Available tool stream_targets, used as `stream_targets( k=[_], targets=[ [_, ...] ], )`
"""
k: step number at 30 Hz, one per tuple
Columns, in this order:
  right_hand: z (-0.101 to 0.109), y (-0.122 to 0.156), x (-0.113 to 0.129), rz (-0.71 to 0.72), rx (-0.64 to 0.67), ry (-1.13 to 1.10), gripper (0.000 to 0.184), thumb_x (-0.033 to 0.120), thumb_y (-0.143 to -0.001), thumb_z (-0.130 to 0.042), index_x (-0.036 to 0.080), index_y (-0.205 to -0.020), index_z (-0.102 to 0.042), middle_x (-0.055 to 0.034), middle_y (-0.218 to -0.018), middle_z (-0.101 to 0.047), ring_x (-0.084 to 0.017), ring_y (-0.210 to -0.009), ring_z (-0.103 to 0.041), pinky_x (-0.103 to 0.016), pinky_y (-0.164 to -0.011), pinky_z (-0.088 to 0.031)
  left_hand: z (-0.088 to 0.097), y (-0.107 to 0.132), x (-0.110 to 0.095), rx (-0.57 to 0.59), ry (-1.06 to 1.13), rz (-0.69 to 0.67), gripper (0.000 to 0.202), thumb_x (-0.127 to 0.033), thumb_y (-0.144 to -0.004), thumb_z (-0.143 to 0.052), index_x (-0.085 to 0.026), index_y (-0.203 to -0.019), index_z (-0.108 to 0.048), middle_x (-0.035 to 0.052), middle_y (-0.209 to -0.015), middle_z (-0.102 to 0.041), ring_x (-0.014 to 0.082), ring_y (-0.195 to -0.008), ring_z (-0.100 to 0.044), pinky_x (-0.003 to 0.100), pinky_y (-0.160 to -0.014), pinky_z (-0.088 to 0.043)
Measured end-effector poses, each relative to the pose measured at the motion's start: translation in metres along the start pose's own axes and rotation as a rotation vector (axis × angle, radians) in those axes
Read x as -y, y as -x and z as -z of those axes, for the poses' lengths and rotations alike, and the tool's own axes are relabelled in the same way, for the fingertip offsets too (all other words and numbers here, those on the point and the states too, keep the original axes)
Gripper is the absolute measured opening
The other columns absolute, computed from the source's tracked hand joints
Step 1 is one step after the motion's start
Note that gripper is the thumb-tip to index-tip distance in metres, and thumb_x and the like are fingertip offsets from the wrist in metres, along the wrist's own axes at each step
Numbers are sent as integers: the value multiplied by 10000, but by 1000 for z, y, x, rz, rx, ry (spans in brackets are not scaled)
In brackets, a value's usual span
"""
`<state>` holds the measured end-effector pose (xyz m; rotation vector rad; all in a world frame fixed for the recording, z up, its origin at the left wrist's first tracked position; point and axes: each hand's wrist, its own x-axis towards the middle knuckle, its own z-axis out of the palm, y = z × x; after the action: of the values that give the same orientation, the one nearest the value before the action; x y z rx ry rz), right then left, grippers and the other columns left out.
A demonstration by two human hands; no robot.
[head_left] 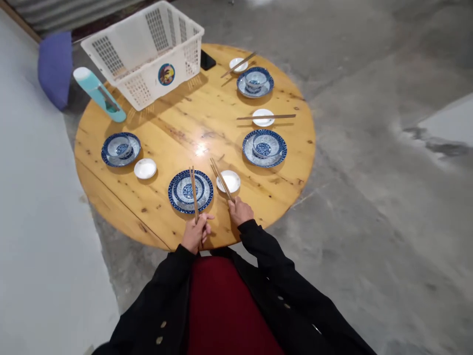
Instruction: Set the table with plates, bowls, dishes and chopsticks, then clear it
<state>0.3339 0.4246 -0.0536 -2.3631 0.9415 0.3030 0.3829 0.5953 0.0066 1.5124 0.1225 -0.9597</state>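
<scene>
My left hand [195,232] is closed on a pair of chopsticks [194,190] that point away from me, over a blue-and-white plate with a bowl [190,191] on it. A second pair of chopsticks [222,180] is in my right hand [241,211], whose fingers are wrapped round their near end. Those chopsticks cross the left side of a small white dish [229,182]; I cannot tell whether they touch it. Both hands are at the near edge of the round wooden table [166,133].
Other blue-and-white plates with bowls stand at the left [135,154], right [281,155] and back right [269,89]. Chopsticks [284,116] lie across a white dish [263,122]. A white basket [148,84], a teal holder [92,86] and a black phone [207,60] occupy the far side.
</scene>
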Motion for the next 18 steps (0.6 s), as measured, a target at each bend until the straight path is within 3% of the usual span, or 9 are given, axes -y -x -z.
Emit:
stream_targets(
  k=[4, 6, 8, 11, 13, 15, 18],
  targets=[
    [-6, 34, -1, 97, -45, -597, 285, 423, -940, -392, 217, -759, -470, 14, -570, -515, -145, -506, -510, -253, -517, -407, -18, -17, 11, -31, 102, -63, 555, -602, -706, -717, -85, -909, -715, 108, -800, -695, 108, -644, -591, 208, -557, -445],
    [-6, 56, 3, 116, -36, -857, 341, 530, -913, -412, 227, -765, -460, 55, -517, -442, -116, -421, -417, -234, -427, -357, -27, -23, 14, -11, 153, -62, 526, -585, -710, -730, -95, -903, -728, 140, -924, -715, 150, -784, -639, 224, -637, -473],
    [-6, 75, 8, 130, -15, -988, 381, 590, -895, -427, 224, -810, -488, 70, -508, -419, -102, -398, -379, -223, -394, -331, -36, -24, 14, 87, 213, -20, 548, -607, -726, -710, -108, -952, -726, 145, -985, -719, 159, -780, -647, 237, -619, -477],
    [-8, 93, 13, 179, -47, -878, 387, 582, -914, -384, 221, -846, -510, 52, -528, -452, -116, -422, -421, -236, -436, -372, -45, -19, 10, 276, 273, 3, 588, -648, -737, -679, -122, -997, -717, 145, -1027, -720, 165, -751, -655, 267, -629, -496],
    [-11, 100, 13, 198, -133, -657, 380, 550, -918, -353, 216, -891, -533, 4, -596, -538, -155, -499, -511, -266, -510, -416, -47, -14, 7, 358, 284, -44, 591, -660, -735, -676, -112, -952, -720, 151, -1002, -725, 195, -849, -671, 303, -761, -514],
    [-14, 104, 12, 189, -199, -462, 413, 520, -919, -318, 201, -1012, -563, -57, -728, -628, -206, -617, -594, -298, -589, -445, -46, -8, 6, 398, 277, -88, 601, -676, -730, -668, -99, -890, -716, 156, -951, -730, 226, -937, -670, 332, -877, -493],
    [-18, 111, 13, 178, -190, -355, 479, 484, -937, -263, 182, -1168, -554, -97, -857, -676, -242, -724, -646, -317, -660, -467, -42, -3, 9, 410, 220, -88, 606, -696, -727, -648, -99, -819, -696, 151, -907, -730, 235, -929, -673, 333, -872, -488]
  ],
)
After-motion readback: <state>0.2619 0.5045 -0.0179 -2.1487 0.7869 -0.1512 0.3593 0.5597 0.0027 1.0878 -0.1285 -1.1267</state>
